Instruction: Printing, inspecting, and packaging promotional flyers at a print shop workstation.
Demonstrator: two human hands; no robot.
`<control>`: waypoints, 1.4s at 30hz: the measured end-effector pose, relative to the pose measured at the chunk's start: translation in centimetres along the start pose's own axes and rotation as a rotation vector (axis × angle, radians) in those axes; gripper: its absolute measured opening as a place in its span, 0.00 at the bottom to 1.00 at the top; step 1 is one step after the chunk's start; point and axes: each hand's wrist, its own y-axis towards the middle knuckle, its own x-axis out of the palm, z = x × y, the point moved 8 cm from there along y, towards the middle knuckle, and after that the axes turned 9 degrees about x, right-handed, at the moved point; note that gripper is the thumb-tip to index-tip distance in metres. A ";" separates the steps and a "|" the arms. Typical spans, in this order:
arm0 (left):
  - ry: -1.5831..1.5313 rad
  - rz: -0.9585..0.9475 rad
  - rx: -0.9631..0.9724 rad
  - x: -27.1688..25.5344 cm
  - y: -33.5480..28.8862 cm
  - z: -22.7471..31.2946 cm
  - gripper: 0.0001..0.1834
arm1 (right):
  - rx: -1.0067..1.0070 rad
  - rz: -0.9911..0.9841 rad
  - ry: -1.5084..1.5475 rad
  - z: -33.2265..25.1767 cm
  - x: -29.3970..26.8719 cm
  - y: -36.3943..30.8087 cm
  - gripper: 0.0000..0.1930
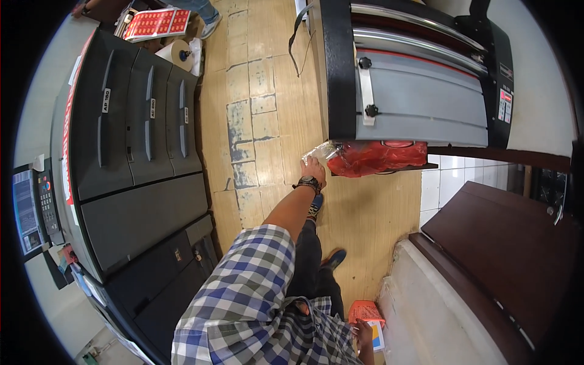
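Observation:
My left hand point(314, 171), with a dark watch on the wrist, reaches forward to the low shelf under the grey-and-black roller machine point(420, 91). Its fingers are closed on the clear end of a plastic bag point(322, 151). Red material point(380, 157) lies bunched on the shelf just right of that clear end. Down by my right side is my right hand point(364, 333), small in the picture. Beside and beneath it show a white sheet with blue and yellow point(376, 338) and an orange basket point(367, 311). Whether those fingers hold the sheet is unclear.
A large dark grey printer point(143, 213) with drawers stands along the left. At the far left back lie red printed sheets point(157, 24) and a roll point(175, 53); another person's leg point(204, 12) shows nearby. A dark brown panel point(505, 243) fills the right. Worn wood-look flooring point(255, 121) runs between.

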 end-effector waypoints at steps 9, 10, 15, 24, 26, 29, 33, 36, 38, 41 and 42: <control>0.085 -0.175 0.110 0.7 -1.1 1.7 0.22 | -0.142 -0.066 -0.072 -13.0 2.0 1.3 0.15; 0.052 -0.279 0.082 1.8 -0.4 1.7 0.28 | -0.165 -0.068 -0.066 -14.3 2.1 1.6 0.16; 0.001 0.075 0.019 0.8 1.6 0.7 0.39 | -0.201 -0.117 -0.104 -17.8 0.9 2.5 0.16; -0.305 0.505 0.235 -6.1 -12.5 8.2 0.08 | -0.302 -0.098 -0.377 -25.1 0.7 3.2 0.12; -0.497 0.463 0.406 -7.3 -14.7 12.5 0.05 | -0.337 -0.169 -0.372 -27.2 2.3 3.1 0.14; -0.603 0.531 0.604 -11.5 -20.9 17.9 0.05 | -0.230 -0.487 -0.224 -31.1 11.6 -3.3 0.26; -0.720 0.386 0.790 -9.3 -19.8 22.7 0.08 | -0.369 -0.733 0.011 -38.3 17.8 -2.3 0.24; -0.987 0.392 0.579 -7.1 -12.7 19.8 0.17 | -0.499 -0.490 0.078 -43.5 15.1 3.0 0.16; -0.649 0.786 0.080 -5.7 -7.9 11.3 0.27 | -0.482 -0.344 0.127 -45.3 16.1 2.1 0.10; -0.520 0.656 -0.158 -3.0 -2.4 4.7 0.40 | -0.505 -0.325 0.144 -48.7 17.4 3.5 0.10; -0.392 0.383 -0.118 -1.5 -0.2 7.3 0.40 | -0.541 -0.310 0.184 -50.4 15.8 4.4 0.11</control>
